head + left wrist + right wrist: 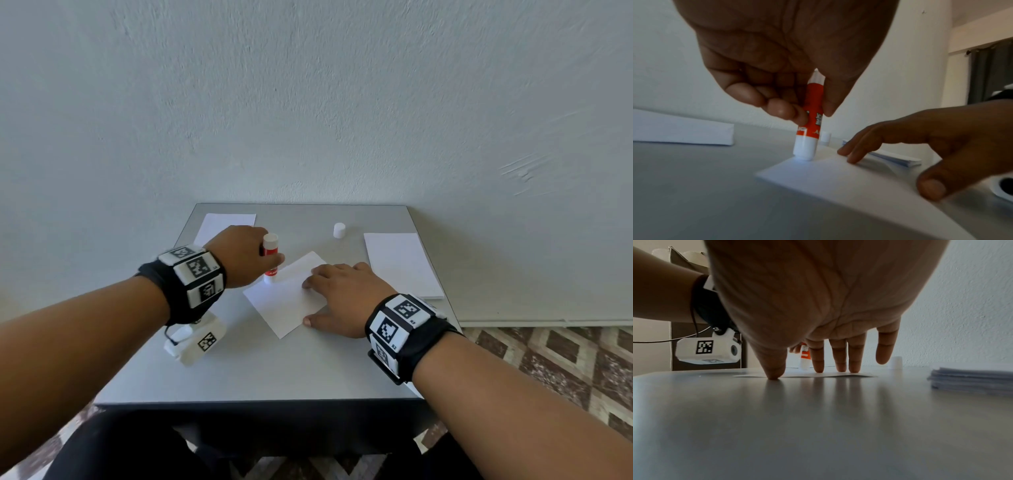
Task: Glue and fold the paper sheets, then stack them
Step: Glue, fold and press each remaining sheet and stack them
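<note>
We find the gluing step in hand. Nearest the person, the front of the table (260, 377) lies bare up to its front edge, giving open room to draw a sheet back or turn it.

Next, at mid-table, one paper sheet (284, 301) lies flat and skewed to the table's edges. The right hand (342, 301) rests on its right side with fingers straight and spread: thumb and three fingertips press down, while the little finger stands raised off the surface. The left hand (239, 257) has thumb and fingers curled round the glue stick (809, 120), which is held nearly upright with its uncapped tip touching the sheet close to its far left edge. That tip sits close to the margin; we judge a stroke could run off onto the table.

In our judgement the next move calls for drawing the tip along that edge while the right hand keeps the sheet pinned, then a fold.

Further back, the white cap (339, 230) stands alone, clear of both hands. To the right lies the stack of sheets (400, 263), its outer side near the table's right edge. At the far left corner lies a separate white paper (226, 226), which looks folded.
</note>
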